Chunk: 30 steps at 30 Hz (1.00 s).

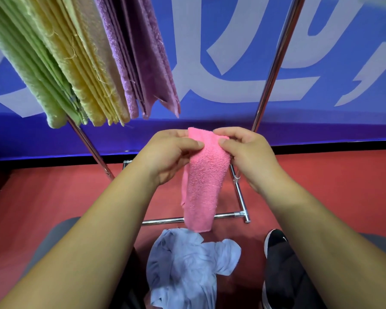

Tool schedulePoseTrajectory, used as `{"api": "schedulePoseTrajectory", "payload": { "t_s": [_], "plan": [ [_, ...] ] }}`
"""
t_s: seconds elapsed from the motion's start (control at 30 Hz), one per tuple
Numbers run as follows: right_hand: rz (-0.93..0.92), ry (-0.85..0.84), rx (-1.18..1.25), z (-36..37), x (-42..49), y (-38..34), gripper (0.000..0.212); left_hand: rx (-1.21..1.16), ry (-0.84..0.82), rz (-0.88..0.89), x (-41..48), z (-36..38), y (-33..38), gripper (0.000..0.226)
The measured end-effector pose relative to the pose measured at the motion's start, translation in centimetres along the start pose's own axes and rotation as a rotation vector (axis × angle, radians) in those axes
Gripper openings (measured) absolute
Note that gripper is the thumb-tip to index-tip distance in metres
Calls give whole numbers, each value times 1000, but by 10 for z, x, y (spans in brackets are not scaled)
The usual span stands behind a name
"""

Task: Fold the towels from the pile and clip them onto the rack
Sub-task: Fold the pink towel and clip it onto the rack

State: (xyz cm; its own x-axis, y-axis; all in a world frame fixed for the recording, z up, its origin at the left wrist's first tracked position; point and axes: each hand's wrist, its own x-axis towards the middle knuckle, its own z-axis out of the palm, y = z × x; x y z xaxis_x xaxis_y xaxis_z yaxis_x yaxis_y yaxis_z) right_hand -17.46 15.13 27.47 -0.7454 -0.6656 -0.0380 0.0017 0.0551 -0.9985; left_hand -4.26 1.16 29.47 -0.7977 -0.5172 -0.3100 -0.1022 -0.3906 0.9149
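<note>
The left hand [165, 152] and the right hand [247, 152] each pinch the top edge of a pink towel [201, 188], thumbs on the near face and fingers curled behind. The two hands sit close together, so the cloth between them is narrow. The towel hangs straight down as a slim, doubled strip. Holding it by the top lets its weight pull the layers flat and keeps the fold edges lined up.

Below the hanging end, a pale blue towel [187, 264] lies crumpled on the red floor [54, 192] between the person's legs, probably what is left of the pile and within easy reach. A black shoe [276, 244] stands just right of it.

Beyond that runs the chrome base bar [161, 221] of the rack, with the left upright [91, 150] and the right upright [274, 70] rising from it. The pink towel is held between these uprights, low and well short of the hanging level.

Higher at the left hang the finished towels, packed side by side: green towels [31, 70], yellow towels [83, 70] and purple towels [143, 52]. Their clips are out of view above the frame, so how they are fastened cannot be told. The free space to the right of the purple set looks like the place for the pink one.

A blue banner [232, 41] with white lettering closes the background.
</note>
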Motion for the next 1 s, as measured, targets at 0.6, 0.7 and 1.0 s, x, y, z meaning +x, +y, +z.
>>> {"api": "schedulePoseTrajectory", "payload": {
  "t_s": [0.6, 0.7, 1.0],
  "plan": [
    [-22, -102, -52, -9, -3, -11, 50, 116, 51, 113, -5, 7, 2, 58],
    [30, -125, 58, -7, -5, -13, 51, 45, 26, 92, -8, 7, 7, 59],
    [-69, -243, 55, -4, -10, -13, 42, -33, -4, 118, -5, -5, 14, 67]
  ]
}}
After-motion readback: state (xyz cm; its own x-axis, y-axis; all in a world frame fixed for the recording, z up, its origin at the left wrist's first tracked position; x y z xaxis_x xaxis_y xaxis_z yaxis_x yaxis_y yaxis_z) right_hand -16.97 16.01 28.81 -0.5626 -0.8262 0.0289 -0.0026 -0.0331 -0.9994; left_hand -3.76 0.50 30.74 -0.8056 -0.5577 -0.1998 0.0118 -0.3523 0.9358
